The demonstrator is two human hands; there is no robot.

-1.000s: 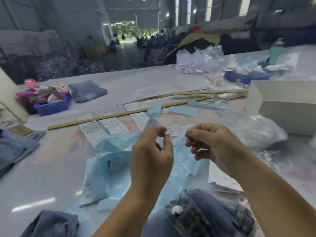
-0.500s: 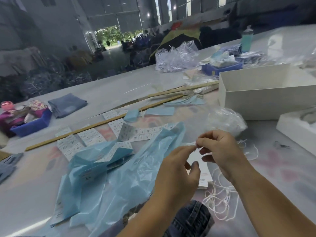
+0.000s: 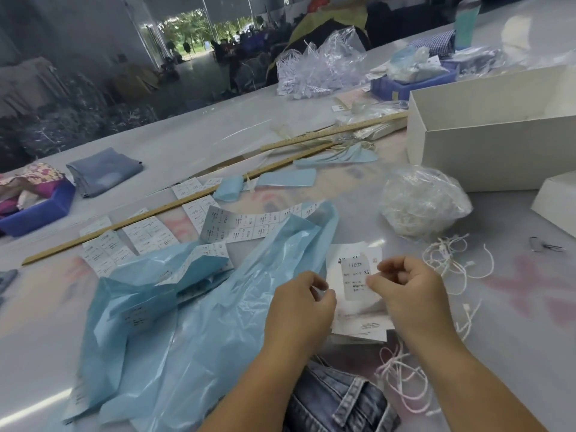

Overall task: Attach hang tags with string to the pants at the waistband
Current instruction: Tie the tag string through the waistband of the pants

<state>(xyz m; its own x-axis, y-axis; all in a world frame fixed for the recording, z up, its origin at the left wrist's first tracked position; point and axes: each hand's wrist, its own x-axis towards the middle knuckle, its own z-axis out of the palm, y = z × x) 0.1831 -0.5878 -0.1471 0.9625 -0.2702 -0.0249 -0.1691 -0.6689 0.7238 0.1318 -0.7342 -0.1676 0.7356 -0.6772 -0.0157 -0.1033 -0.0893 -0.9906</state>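
My right hand [image 3: 408, 291] pinches the right edge of a small white size label [image 3: 357, 280] printed "1103# XS". My left hand [image 3: 299, 307] is close beside it, its thumb and fingers pinching a small pale scrap that I cannot make out. Both hands hover over a stack of white hang tags [image 3: 358, 325] lying on the table. Denim pants [image 3: 339, 400] with a belt loop showing lie at the bottom edge, between my forearms. Loose white strings [image 3: 452, 260] lie to the right of the tags.
A crumpled light-blue plastic bag [image 3: 187, 322] covers the table on my left, with sheets of printed labels [image 3: 249, 226] behind it. A clear bag of strings [image 3: 424, 204], a white open box [image 3: 486, 132], wooden rulers [image 3: 156, 213] and a blue tray [image 3: 37, 210] stand around.
My view has swung right and down. Both hands have come lower over the stack of hang tags, and the size label now shows flat in my right hand's pinch.
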